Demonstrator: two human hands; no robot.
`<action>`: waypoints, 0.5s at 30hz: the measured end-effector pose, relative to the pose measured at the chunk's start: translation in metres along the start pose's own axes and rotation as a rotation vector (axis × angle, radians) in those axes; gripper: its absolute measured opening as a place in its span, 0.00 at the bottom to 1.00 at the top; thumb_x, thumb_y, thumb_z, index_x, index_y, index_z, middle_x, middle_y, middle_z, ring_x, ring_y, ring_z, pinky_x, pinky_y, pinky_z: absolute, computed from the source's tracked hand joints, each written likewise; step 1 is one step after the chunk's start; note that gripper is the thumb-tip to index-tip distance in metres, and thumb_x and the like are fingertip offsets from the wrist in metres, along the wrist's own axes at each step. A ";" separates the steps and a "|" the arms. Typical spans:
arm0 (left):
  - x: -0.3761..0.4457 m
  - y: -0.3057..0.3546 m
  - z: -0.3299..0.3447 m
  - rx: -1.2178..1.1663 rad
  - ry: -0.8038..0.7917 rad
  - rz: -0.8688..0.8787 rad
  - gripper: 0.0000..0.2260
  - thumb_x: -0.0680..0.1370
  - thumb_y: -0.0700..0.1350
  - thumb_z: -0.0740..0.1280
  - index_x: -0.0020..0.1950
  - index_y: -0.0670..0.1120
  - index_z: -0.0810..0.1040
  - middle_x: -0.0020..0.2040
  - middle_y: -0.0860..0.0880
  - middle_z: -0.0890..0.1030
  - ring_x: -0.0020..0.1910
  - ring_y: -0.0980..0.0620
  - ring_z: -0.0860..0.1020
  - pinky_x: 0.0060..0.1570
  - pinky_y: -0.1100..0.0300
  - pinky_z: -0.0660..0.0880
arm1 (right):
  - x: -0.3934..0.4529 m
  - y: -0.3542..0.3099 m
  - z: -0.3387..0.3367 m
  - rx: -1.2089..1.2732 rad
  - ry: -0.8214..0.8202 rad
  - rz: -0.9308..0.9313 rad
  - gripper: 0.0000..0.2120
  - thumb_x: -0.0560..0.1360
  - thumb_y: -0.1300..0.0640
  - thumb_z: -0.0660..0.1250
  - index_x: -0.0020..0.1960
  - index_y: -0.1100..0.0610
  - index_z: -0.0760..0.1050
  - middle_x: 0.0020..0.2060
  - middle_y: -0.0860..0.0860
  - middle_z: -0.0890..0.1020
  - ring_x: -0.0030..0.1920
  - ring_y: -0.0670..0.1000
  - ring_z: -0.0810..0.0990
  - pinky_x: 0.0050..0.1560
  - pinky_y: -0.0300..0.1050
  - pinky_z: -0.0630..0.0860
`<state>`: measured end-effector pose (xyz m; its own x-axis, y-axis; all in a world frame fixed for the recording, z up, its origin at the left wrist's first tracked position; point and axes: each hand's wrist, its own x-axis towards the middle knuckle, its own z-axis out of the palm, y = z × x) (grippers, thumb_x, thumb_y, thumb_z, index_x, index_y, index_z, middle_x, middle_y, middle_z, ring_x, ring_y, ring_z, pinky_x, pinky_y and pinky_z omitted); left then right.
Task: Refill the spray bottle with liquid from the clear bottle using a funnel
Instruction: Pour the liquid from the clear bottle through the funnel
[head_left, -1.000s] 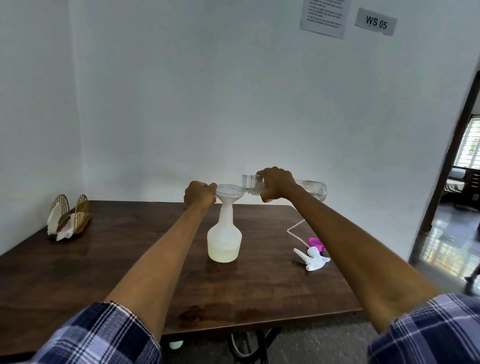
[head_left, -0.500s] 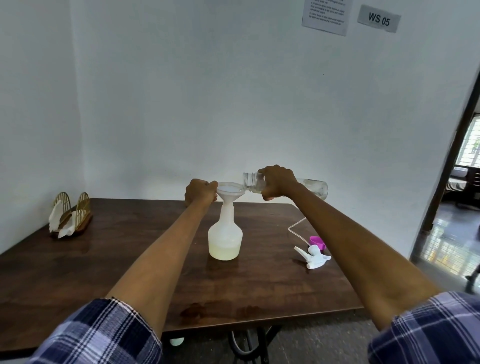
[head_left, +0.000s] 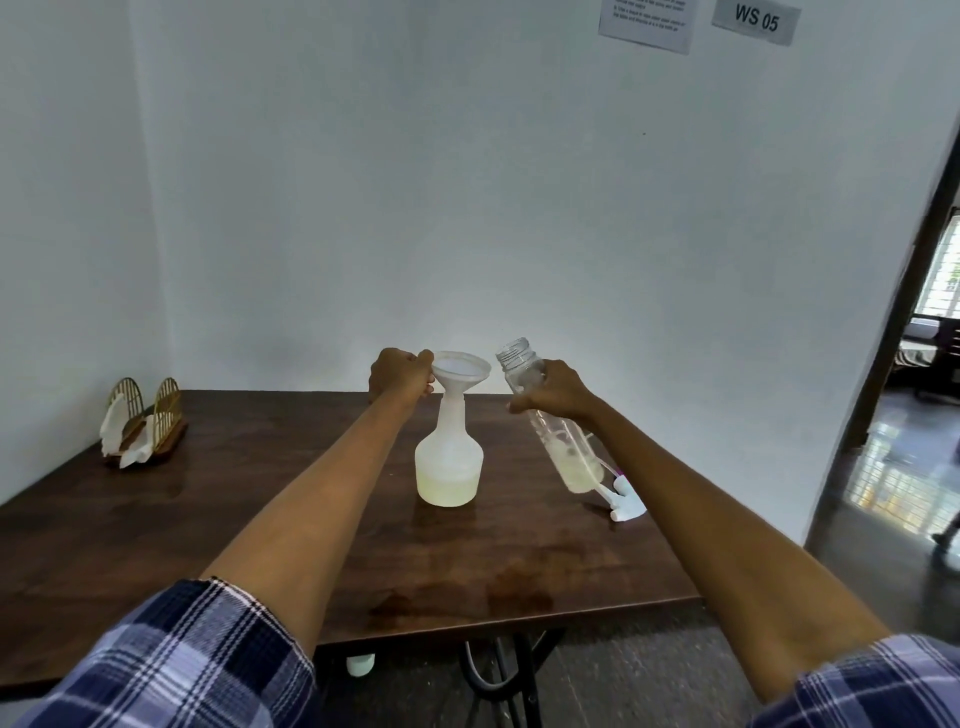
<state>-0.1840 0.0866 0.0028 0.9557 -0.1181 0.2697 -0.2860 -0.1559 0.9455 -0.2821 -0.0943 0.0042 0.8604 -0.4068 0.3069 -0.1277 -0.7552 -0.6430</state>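
A white spray bottle (head_left: 450, 457) without its head stands mid-table, with pale yellowish liquid in its bottom part. In its neck sits a white funnel (head_left: 461, 368). My left hand (head_left: 402, 375) pinches the funnel's left rim. My right hand (head_left: 553, 392) grips the clear bottle (head_left: 563, 446) round its upper body, to the right of the funnel. The clear bottle is tilted with its open mouth up and away from the funnel, a little pale liquid pooled at its lower end.
The white spray head (head_left: 626, 503) with its tube lies on the dark wooden table (head_left: 218, 519) behind the clear bottle, a pink cap partly hidden beside it. A gold napkin holder (head_left: 145, 423) stands at the far left. A doorway opens on the right.
My right hand has swung the clear bottle from lying level with its mouth over the funnel to mouth-up, clear of the funnel on its right. My left hand stays on the funnel.
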 end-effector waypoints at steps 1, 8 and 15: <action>-0.001 0.000 0.000 -0.016 -0.015 -0.002 0.13 0.74 0.43 0.62 0.29 0.42 0.73 0.28 0.48 0.77 0.24 0.51 0.74 0.36 0.61 0.73 | -0.003 0.003 0.000 0.070 -0.003 0.003 0.17 0.62 0.55 0.78 0.48 0.56 0.77 0.41 0.49 0.80 0.43 0.50 0.79 0.42 0.42 0.74; -0.010 0.000 -0.004 -0.120 -0.045 -0.078 0.18 0.78 0.52 0.60 0.33 0.42 0.74 0.31 0.47 0.77 0.26 0.50 0.74 0.29 0.61 0.72 | -0.026 -0.003 -0.006 0.133 -0.082 -0.054 0.12 0.66 0.43 0.75 0.34 0.49 0.77 0.33 0.44 0.82 0.37 0.43 0.81 0.41 0.37 0.73; -0.021 0.001 -0.014 -0.104 -0.086 -0.105 0.20 0.79 0.56 0.59 0.35 0.43 0.75 0.33 0.47 0.78 0.28 0.49 0.75 0.29 0.61 0.73 | -0.034 -0.019 0.001 0.159 -0.129 -0.114 0.11 0.67 0.45 0.74 0.34 0.52 0.79 0.31 0.44 0.82 0.36 0.43 0.80 0.43 0.39 0.76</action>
<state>-0.2030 0.1030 0.0007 0.9691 -0.1909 0.1563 -0.1722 -0.0696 0.9826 -0.3083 -0.0651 0.0054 0.9220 -0.2472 0.2981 0.0441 -0.6978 -0.7150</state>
